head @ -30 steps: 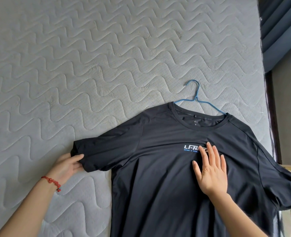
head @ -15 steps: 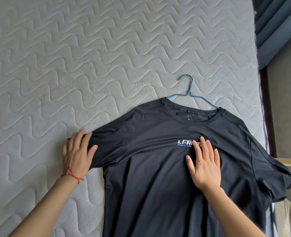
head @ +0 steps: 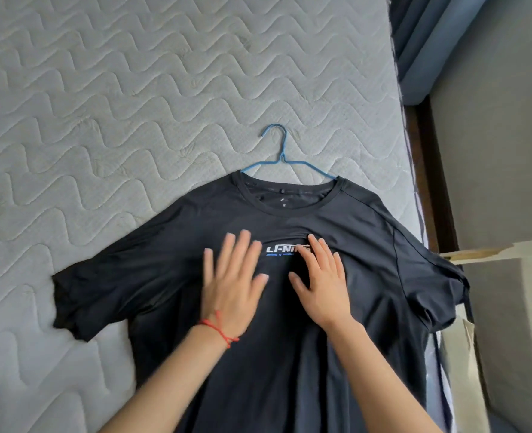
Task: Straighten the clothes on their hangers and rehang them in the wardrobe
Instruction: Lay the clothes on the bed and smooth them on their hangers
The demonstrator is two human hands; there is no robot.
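Black tee (head: pixel 289 307) lies on the bed (head: pixel 102 120), blue hanger (head: pixel 282 157) inside. Left hand (head: pixel 232 285) (blurry, looks flat) and right hand (head: pixel 321 282) press its chest, fingers spread. Smoothing mostly done; hanging remains.

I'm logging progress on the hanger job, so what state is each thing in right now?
T-shirt: spread front-up on the mattress, right sleeve over the edge.
Hanger: inside the shirt, hook out of the collar.
Left hand: flat on the chest.
Right hand: flat on the chest, covering the logo's end.
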